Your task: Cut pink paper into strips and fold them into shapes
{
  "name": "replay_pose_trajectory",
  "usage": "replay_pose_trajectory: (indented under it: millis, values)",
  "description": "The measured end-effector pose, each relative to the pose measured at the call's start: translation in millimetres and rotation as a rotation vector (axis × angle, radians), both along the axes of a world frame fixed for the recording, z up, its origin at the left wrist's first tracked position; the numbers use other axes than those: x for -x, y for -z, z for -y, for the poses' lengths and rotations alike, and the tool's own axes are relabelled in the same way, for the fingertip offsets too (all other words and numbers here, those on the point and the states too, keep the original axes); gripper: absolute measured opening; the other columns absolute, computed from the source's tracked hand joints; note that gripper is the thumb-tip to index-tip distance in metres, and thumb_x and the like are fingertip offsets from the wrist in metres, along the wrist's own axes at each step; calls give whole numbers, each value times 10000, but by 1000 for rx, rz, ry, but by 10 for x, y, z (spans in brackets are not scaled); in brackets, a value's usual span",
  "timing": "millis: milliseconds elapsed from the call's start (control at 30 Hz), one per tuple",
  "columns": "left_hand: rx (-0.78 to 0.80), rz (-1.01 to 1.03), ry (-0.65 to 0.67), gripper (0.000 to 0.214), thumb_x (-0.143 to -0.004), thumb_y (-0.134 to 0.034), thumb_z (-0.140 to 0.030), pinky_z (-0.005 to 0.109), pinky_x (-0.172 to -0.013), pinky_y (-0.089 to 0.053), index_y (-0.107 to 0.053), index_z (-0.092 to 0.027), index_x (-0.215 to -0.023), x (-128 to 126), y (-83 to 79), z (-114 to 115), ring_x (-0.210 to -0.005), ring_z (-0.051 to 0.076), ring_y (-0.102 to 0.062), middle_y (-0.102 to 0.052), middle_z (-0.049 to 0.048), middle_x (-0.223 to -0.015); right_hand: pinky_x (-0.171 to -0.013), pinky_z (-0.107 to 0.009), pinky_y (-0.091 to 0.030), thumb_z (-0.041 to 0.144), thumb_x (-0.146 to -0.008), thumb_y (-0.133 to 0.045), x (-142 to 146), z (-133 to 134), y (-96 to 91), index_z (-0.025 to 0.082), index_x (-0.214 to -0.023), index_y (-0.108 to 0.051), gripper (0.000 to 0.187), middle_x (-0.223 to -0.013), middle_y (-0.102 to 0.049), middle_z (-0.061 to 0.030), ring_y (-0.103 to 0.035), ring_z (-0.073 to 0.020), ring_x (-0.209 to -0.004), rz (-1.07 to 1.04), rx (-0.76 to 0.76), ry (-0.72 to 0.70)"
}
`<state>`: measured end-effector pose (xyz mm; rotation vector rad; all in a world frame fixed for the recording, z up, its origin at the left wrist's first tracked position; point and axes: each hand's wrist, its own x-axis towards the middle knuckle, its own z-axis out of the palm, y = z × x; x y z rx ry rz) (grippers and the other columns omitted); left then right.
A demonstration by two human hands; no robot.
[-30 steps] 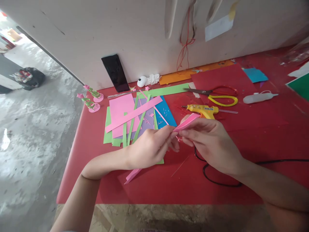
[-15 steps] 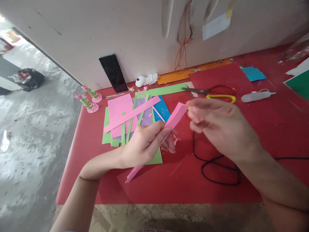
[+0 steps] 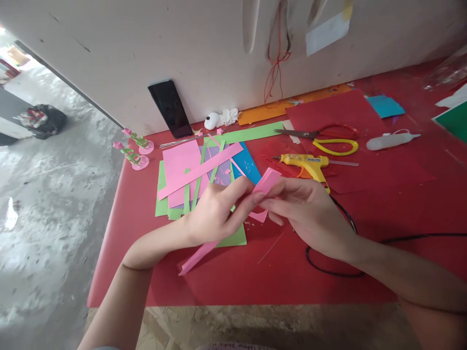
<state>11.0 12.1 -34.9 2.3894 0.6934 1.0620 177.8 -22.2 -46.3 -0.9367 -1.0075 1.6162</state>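
My left hand is closed around a long folded pink paper strip, its layers stacked. The strip slants from lower left to upper right, and its lower end pokes out below my wrist. My right hand pinches the same strip near the upper end, fingertips against those of my left hand. Beneath my hands lie pink and green paper strips and sheets. A small pink piece shows just under the fingers. Beyond my right hand rests a yellow glue gun.
Scissors and a white glue bottle lie at the back right. A black phone leans on the wall. Two small paper flowers stand at the left edge. A black cord runs across the red table.
My right hand has moved left and down from the strip's tip and now pinches its side beside my left fingers. The glue gun, hidden before, has come into view.
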Motion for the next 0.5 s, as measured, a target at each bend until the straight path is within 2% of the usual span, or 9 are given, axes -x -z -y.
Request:
replay_pose_trajectory:
  millis: [100, 300, 400, 500]
  values:
    - [5, -48, 24, 244, -959, -389, -179, 162, -362, -254, -343, -214, -722, -2, -8, 8, -354, 39, -331, -409, -93, -448, -431, -217, -352, 245, -735, -764, 22, -12, 16, 216, -658, -699, 105, -645, -578, 35, -451, -47, -481, -26, 30, 2]
    - [231, -44, 92, 265, -973, -363, -180, 162, -364, -264, -302, -219, -718, 5, -51, 74, -338, 31, -366, -448, -90, -445, -381, -215, -330, 210, -634, -806, -31, -43, -142, 229, -570, -694, 131, -647, -606, 36, -438, -36, -431, -78, 87, 64]
    - [250, -41, 98, 270, -973, -363, -190, 170, -373, -271, -295, -221, -714, -4, -66, 86, -352, 36, -372, -444, -86, -455, -362, -221, -304, 201, -632, -779, -32, -40, -191, 248, -555, -693, 125, -643, -615, 34, -417, -35, -410, -71, 115, 50]
    - [247, -42, 79, 275, -969, -367, -185, 170, -375, -276, -291, -224, -708, -9, -69, 86, -368, 42, -353, -421, -84, -460, -366, -223, -287, 209, -627, -768, -47, -72, -195, 240, -555, -678, 120, -592, -560, 38, -390, -39, -413, -66, 130, 38]
